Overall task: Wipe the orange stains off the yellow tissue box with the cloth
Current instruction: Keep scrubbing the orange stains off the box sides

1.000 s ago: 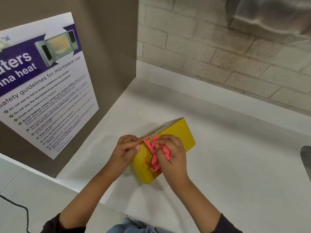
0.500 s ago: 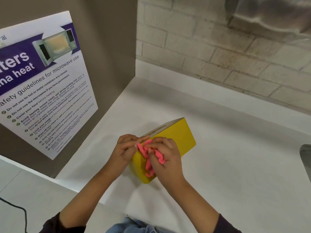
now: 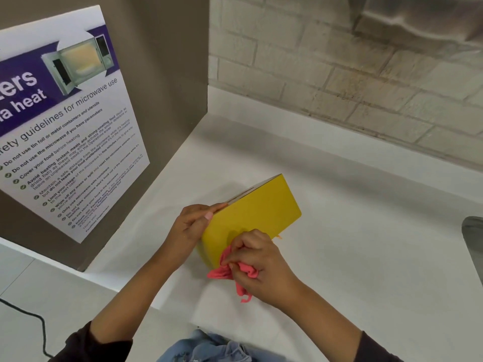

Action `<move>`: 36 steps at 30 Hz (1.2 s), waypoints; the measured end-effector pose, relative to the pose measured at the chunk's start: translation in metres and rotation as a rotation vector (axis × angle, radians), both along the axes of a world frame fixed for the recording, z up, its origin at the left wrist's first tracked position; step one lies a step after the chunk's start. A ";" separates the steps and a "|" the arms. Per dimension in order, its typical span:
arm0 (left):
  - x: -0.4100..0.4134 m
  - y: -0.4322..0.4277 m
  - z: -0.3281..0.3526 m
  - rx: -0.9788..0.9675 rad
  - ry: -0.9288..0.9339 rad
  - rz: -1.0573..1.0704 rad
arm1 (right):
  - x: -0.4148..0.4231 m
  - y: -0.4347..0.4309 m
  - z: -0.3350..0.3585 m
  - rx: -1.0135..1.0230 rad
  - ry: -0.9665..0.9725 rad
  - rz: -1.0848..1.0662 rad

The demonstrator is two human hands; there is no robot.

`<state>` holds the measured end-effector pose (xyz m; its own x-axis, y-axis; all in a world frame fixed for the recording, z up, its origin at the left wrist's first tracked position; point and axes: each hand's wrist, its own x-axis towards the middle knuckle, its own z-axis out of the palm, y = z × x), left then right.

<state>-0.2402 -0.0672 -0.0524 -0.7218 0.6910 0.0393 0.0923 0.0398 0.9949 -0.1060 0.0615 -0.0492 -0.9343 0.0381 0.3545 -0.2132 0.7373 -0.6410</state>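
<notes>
The yellow tissue box stands tilted on the white counter, its broad yellow side facing me. My left hand grips its left end, fingers along the top edge. My right hand is closed on a crumpled pink cloth at the box's lower near corner. The cloth hangs below the box's bottom edge. A small orange mark shows at the bottom edge just right of my right hand. The visible yellow face looks clean.
A brown panel with a microwave safety poster rises on the left. A pale brick wall runs behind the counter. A grey object's edge shows at far right. A black cable lies lower left.
My right hand dragged the cloth down the yellow face to its lower corner and off the bottom edge. The orange streaks seen earlier on that face no longer show. My left hand kept its hold.
</notes>
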 end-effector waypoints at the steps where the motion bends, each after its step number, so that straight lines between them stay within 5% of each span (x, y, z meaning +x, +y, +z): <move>1: 0.000 0.000 -0.001 -0.007 0.006 0.000 | 0.003 0.001 -0.001 0.004 -0.013 0.001; 7: 0.000 -0.003 -0.002 0.001 -0.014 0.039 | 0.029 0.018 -0.016 0.103 -0.119 0.010; 9: -0.001 -0.005 -0.004 -0.003 -0.033 0.072 | 0.044 0.020 -0.024 -0.042 -0.155 -0.133; 12: -0.001 -0.008 -0.005 -0.017 -0.036 0.074 | 0.057 0.031 -0.016 -0.917 -0.177 -0.434; 15: 0.001 -0.006 -0.005 -0.021 -0.016 0.058 | 0.054 0.048 -0.005 -1.694 -0.148 -0.476; 18: 0.002 -0.005 -0.005 -0.026 -0.028 0.065 | 0.046 0.057 0.007 -2.019 -0.029 -0.382; 23: 0.005 -0.003 -0.003 -0.032 -0.023 0.065 | 0.041 0.070 0.012 -1.945 0.091 -0.195; 26: 0.006 -0.003 -0.005 -0.050 -0.019 0.052 | 0.033 0.082 0.015 -1.725 0.037 -0.118; 36: 0.006 -0.005 -0.009 -0.068 -0.008 0.052 | 0.022 0.079 -0.001 -1.180 -0.030 -0.386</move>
